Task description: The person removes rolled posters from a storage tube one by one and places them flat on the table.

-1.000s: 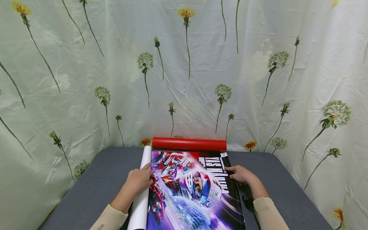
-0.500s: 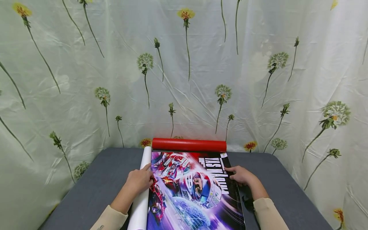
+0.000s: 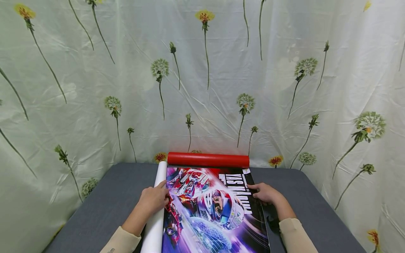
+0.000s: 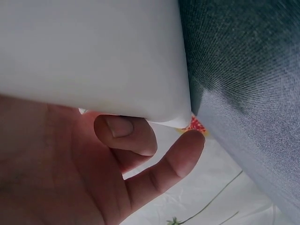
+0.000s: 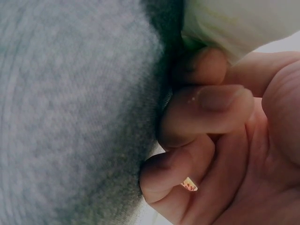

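Observation:
A colourful racing poster (image 3: 215, 211) lies partly unrolled on the table, with a helmeted driver and large white lettering. Its left side is still wound into a white roll (image 3: 154, 225). My left hand (image 3: 153, 198) holds this roll from above, the index finger stretched over its inner edge. In the left wrist view, curled fingers (image 4: 129, 133) lie against the white roll (image 4: 93, 56). At the poster's right edge my right hand (image 3: 267, 193) grips the sheet. The right wrist view has its curled fingers (image 5: 206, 112) against the table cloth, beside the poster's pale underside (image 5: 234, 23).
A red tube (image 3: 208, 159) lies crosswise behind the poster at the table's back edge. Dark grey cloth covers the table (image 3: 95, 211). Some black object (image 3: 273, 223), its kind unclear, lies under the right forearm. A curtain (image 3: 202, 77) printed with dandelions hangs behind.

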A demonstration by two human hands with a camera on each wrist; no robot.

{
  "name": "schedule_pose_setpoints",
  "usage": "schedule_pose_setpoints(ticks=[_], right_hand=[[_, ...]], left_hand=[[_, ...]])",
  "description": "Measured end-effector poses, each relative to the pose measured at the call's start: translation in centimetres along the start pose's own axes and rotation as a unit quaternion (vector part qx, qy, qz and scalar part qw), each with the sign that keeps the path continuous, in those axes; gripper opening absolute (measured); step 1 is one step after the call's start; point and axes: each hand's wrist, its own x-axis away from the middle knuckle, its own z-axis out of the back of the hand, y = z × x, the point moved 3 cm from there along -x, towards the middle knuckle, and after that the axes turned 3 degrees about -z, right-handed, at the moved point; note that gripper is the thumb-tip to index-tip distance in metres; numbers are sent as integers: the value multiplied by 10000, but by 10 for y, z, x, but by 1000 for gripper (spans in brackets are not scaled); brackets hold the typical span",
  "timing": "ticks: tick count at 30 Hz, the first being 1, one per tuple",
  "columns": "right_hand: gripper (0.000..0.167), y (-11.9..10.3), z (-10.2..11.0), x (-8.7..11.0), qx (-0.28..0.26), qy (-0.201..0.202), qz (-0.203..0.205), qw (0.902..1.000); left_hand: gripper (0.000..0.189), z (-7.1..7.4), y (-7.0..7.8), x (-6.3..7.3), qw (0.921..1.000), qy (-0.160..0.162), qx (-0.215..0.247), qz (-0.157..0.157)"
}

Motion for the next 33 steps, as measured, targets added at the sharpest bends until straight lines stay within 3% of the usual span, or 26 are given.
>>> schedule_pose_setpoints(ticks=[22,33], right_hand=[[52,0,1,-1,-3,65,-79,9999],[52,1,0,0,-88,27,-75,9999]], left_hand=[[22,2,5,1,10000,76,-27,-12],[18,-2,4,0,9998,155,-141,-33]])
